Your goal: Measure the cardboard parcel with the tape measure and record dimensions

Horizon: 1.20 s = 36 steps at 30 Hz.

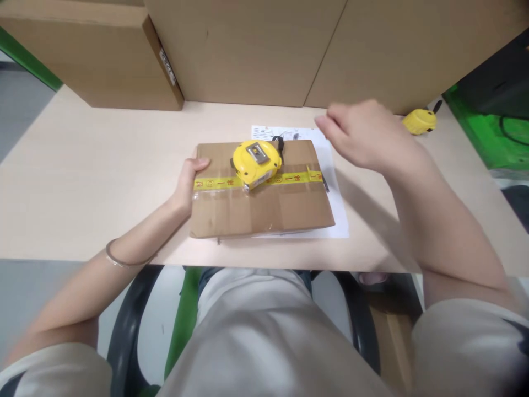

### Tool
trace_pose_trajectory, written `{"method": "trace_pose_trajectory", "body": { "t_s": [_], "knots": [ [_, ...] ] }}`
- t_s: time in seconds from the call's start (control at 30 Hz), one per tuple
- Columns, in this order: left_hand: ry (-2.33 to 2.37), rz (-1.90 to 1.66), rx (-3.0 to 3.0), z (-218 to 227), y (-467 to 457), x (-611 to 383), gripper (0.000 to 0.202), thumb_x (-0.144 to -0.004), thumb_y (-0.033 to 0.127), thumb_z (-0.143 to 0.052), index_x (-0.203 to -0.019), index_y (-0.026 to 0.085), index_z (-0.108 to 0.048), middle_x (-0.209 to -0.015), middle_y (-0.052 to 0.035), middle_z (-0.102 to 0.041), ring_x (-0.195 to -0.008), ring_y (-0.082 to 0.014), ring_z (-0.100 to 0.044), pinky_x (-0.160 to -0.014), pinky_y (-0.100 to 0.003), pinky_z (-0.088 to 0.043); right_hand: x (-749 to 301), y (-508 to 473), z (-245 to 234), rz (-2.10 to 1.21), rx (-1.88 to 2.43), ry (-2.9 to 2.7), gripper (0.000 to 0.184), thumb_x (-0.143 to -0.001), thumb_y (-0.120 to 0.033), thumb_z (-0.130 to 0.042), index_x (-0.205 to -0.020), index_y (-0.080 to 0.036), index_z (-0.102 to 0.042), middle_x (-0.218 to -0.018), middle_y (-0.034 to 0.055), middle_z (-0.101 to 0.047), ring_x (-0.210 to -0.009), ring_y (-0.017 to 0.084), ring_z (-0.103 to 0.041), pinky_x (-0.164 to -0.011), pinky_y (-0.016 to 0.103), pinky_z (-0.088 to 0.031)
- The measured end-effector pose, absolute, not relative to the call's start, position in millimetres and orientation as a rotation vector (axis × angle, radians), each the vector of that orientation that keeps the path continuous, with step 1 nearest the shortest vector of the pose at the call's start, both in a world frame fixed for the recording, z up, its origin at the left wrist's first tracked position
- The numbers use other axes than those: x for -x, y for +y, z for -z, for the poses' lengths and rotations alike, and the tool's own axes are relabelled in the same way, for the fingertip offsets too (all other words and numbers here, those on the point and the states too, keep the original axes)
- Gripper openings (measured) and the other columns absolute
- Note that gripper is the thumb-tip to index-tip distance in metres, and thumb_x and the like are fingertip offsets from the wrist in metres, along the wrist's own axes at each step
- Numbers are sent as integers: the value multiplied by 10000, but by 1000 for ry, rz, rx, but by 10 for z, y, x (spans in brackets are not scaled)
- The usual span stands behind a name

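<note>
A flat brown cardboard box [289, 207], with yellow printed tape [221, 182] across it, lies on a white paper sheet [339, 218]. My left hand [188, 179] grips its left edge, the thumb on top and the other fingers hidden. On the box rests a yellow tape measure [243, 156], metal clip up, with a black strap [280, 144]. My right hand [363, 132] is raised beyond the box's far right corner, fingers curled in. Whatever may be inside its grip is hidden. Beside the box's right edge a thin dark object [325, 182] partly shows; its kind is unclear.
A second yellow tape measure [420, 121] lies at the back right of the table [103, 182]. Large cardboard panels [248, 55] stand along the back, with a brown carton [115, 66] at the back left. A chair armrest [126, 331] is below the table edge.
</note>
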<state>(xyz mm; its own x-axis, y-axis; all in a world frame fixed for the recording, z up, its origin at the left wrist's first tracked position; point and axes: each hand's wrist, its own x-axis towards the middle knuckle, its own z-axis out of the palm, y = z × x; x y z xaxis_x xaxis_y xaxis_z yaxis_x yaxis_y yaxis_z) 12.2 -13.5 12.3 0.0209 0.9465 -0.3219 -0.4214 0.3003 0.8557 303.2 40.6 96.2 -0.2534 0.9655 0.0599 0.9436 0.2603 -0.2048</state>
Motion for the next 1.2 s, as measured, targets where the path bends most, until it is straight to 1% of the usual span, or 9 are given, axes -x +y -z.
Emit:
{"method": "trace_pose_trajectory", "body": {
  "t_s": [0.1,0.27,0.47,0.57,0.63,0.73,0.87,0.97,1.2],
  "knots": [
    [1025,-1137,-573,-125,-137,-134,509,-666,474,-672,-1058,150,-680,-931,-147,-829,-1162,-454,-740,-1026,-578,-594,-3265,388,-563,-312,2042,-2389,413,-1008,-390,-483,-658,-224,-338,-721,126,-550,-914,349,-641,-861,514,-469],
    [976,-1156,-596,-106,-99,-121,565,-665,424,-650,-1148,131,-677,-1021,-150,-831,-1193,-446,-727,-1054,-591,-581,-3449,223,-125,-521,1935,-2321,393,-934,-411,-584,-658,-244,-360,-722,125,-593,-904,326,-621,-843,480,-480],
    [946,-1145,-621,-42,-17,-70,613,-607,432,-669,-1132,116,-668,-1062,-178,-817,-1227,-475,-700,-1047,-600,-581,-3634,191,-88,-854,1691,-2037,316,-1032,-513,-415,-862,-255,-482,-753,49,-620,-658,189,-566,-624,341,-463],
    [950,-1174,-616,-70,-40,-92,598,-631,408,-658,-1147,107,-654,-1064,-185,-809,-1221,-468,-702,-1035,-598,-585,-3661,204,23,-1033,1506,-1801,359,-880,-500,-712,-814,-259,-455,-693,-2,-591,-559,130,-496,-512,288,-406],
    [959,-1215,-639,-94,-58,-111,557,-657,374,-653,-1154,122,-642,-1063,-167,-807,-1210,-449,-710,-1023,-587,-593,-3650,203,100,-1163,1406,-1677,408,-789,-447,-821,-761,-254,-462,-667,-9,-615,-506,108,-483,-456,275,-373],
    [948,-1241,-706,-106,-58,-113,489,-670,344,-652,-1123,160,-628,-1082,-139,-800,-1202,-431,-717,-1006,-573,-602,-3617,193,148,-1280,1386,-1652,347,-817,-448,-793,-745,-249,-518,-640,-2,-655,-448,104,-499,-407,274,-373],
    [945,-1237,-729,-99,-49,-82,501,-651,347,-670,-1120,178,-624,-1105,-128,-795,-1178,-432,-725,-985,-575,-609,-3593,199,130,-1365,1393,-1669,341,-678,-335,-895,-707,-240,-569,-552,-12,-619,-462,121,-556,-422,270,-444],
    [964,-1170,-702,-119,-74,-73,541,-683,370,-652,-1183,166,-622,-1116,-138,-789,-1214,-449,-708,-980,-594,-610,-3595,217,130,-1394,1399,-1676,365,-635,-333,-913,-631,-236,-562,-509,-5,-596,-447,120,-555,-428,272,-456],
    [990,-1240,-736,-143,-72,-90,292,-654,329,-651,-905,218,-552,-1076,-99,-775,-1242,-444,-695,-953,-593,-630,-3581,222,130,-1408,1415,-1680,386,-609,-352,-920,-561,-237,-555,-491,-9,-574,-428,103,-509,-404,264,-395]
  ]
}}
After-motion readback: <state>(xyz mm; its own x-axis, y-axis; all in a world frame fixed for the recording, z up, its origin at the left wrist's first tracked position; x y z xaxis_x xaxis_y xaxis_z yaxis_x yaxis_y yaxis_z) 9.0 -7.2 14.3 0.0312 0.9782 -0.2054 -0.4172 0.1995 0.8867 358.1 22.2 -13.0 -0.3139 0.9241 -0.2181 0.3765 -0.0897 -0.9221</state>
